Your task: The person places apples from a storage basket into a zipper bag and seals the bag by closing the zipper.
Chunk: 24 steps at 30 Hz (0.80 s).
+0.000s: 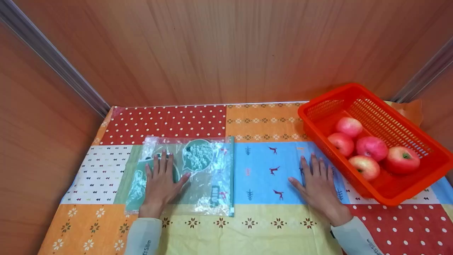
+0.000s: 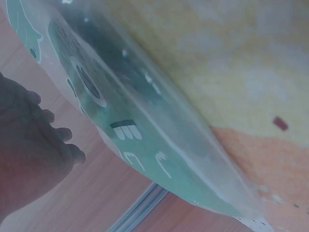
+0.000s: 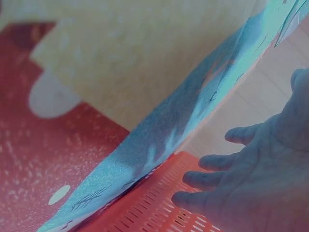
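A clear plastic bag (image 1: 201, 184) with green printed shapes and a green strip along its right edge lies flat on the cloth. Over its left part my left hand (image 1: 161, 186) lies palm down, fingers spread. My right hand (image 1: 320, 187) is palm down over the blue patch of the cloth, fingers extended, holding nothing, just left of the red basket (image 1: 336, 159). Several red apples (image 1: 371, 148) lie inside that basket. The left wrist view shows the bag's printed film (image 2: 130, 121) beside the left hand (image 2: 31, 145); the right wrist view shows the right hand (image 3: 256, 169) near the basket (image 3: 159, 198).
A patchwork-patterned cloth (image 1: 247, 226) covers the table. Wood-grain panels (image 1: 226, 53) stand behind it and at both sides, with metal strips (image 1: 60, 60) at the corners. Something orange (image 1: 410, 109) lies behind the basket at the far right.
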Each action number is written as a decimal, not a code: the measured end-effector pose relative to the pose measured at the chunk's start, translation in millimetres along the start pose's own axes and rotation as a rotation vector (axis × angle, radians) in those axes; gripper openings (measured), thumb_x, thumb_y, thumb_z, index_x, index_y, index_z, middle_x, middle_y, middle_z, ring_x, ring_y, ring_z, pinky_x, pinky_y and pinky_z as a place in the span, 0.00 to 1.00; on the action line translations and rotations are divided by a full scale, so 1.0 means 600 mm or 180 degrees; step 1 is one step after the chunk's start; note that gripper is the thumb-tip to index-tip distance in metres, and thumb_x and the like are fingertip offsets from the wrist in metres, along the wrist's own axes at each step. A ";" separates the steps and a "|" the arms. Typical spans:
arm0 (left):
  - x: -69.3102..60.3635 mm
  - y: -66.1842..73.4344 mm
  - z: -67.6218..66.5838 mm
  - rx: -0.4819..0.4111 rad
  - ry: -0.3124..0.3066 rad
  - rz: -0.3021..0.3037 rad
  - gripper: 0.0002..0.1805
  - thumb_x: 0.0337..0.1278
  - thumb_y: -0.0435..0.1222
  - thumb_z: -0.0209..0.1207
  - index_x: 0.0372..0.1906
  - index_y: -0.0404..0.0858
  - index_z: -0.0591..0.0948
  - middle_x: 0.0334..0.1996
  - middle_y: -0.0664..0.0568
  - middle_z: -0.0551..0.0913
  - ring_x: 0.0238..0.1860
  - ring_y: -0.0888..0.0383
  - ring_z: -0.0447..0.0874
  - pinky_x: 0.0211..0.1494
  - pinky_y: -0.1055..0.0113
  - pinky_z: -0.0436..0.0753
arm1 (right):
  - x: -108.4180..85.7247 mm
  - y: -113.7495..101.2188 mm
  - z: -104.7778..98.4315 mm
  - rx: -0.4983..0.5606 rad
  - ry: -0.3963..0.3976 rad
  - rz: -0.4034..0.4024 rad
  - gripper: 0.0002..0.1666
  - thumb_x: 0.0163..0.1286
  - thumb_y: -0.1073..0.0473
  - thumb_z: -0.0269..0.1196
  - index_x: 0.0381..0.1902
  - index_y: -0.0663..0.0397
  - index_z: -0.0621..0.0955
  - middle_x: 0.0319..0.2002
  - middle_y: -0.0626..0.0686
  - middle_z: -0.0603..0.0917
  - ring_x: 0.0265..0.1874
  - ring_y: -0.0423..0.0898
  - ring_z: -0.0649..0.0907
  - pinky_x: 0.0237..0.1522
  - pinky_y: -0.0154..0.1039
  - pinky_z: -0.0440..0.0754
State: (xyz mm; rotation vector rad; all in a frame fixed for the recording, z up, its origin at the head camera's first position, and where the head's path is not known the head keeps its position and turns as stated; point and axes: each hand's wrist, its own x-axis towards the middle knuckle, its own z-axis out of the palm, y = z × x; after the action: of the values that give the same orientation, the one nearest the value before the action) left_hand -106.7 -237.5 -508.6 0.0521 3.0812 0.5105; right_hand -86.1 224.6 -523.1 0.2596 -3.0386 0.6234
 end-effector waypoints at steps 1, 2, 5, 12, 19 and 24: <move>0.000 0.002 0.000 -0.0002 0.0010 0.0010 0.53 0.69 0.61 0.58 0.83 0.31 0.55 0.85 0.33 0.47 0.84 0.30 0.38 0.82 0.31 0.36 | 0.000 0.000 0.000 -0.0003 -0.0005 -0.0001 0.51 0.75 0.42 0.64 0.81 0.67 0.59 0.80 0.76 0.55 0.77 0.77 0.55 0.76 0.77 0.45; 0.001 0.003 0.001 -0.0003 0.0014 0.0021 0.53 0.69 0.61 0.58 0.83 0.31 0.55 0.85 0.33 0.47 0.84 0.30 0.39 0.82 0.31 0.37 | 0.000 0.000 -0.001 -0.0008 -0.0006 0.0002 0.51 0.75 0.42 0.64 0.82 0.67 0.59 0.80 0.76 0.56 0.77 0.77 0.55 0.76 0.77 0.46; 0.001 0.010 0.003 0.0007 0.0019 0.0074 0.53 0.69 0.60 0.58 0.83 0.31 0.55 0.84 0.33 0.47 0.84 0.29 0.39 0.82 0.31 0.37 | 0.000 -0.002 -0.002 -0.0011 -0.0005 0.0005 0.51 0.74 0.43 0.65 0.81 0.67 0.59 0.79 0.75 0.56 0.77 0.77 0.56 0.75 0.77 0.47; -0.005 0.038 0.006 -0.0048 -0.0005 0.0158 0.52 0.70 0.59 0.59 0.84 0.31 0.55 0.84 0.34 0.50 0.84 0.31 0.41 0.82 0.31 0.41 | 0.000 -0.017 0.001 0.0089 -0.0031 0.0006 0.50 0.75 0.43 0.65 0.81 0.67 0.60 0.80 0.75 0.56 0.77 0.76 0.57 0.75 0.78 0.48; -0.011 0.072 0.010 -0.0101 -0.0013 0.0251 0.51 0.70 0.59 0.59 0.83 0.32 0.57 0.84 0.35 0.51 0.84 0.32 0.43 0.82 0.32 0.44 | -0.002 -0.038 0.007 0.0204 -0.0057 -0.0022 0.48 0.75 0.46 0.66 0.80 0.67 0.62 0.79 0.75 0.58 0.77 0.75 0.58 0.76 0.76 0.49; -0.015 0.093 0.013 -0.0202 -0.0095 0.0279 0.50 0.70 0.60 0.58 0.83 0.33 0.58 0.85 0.36 0.51 0.84 0.32 0.44 0.82 0.32 0.44 | -0.001 -0.050 0.011 0.0261 -0.0021 -0.0087 0.47 0.76 0.46 0.66 0.80 0.66 0.63 0.78 0.74 0.59 0.77 0.74 0.59 0.76 0.76 0.50</move>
State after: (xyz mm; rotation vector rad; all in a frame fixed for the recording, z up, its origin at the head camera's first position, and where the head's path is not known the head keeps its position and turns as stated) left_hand -95.7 -182.5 -497.7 0.1926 3.0420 0.6047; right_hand -80.4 194.8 -517.8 0.3057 -3.0140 0.7480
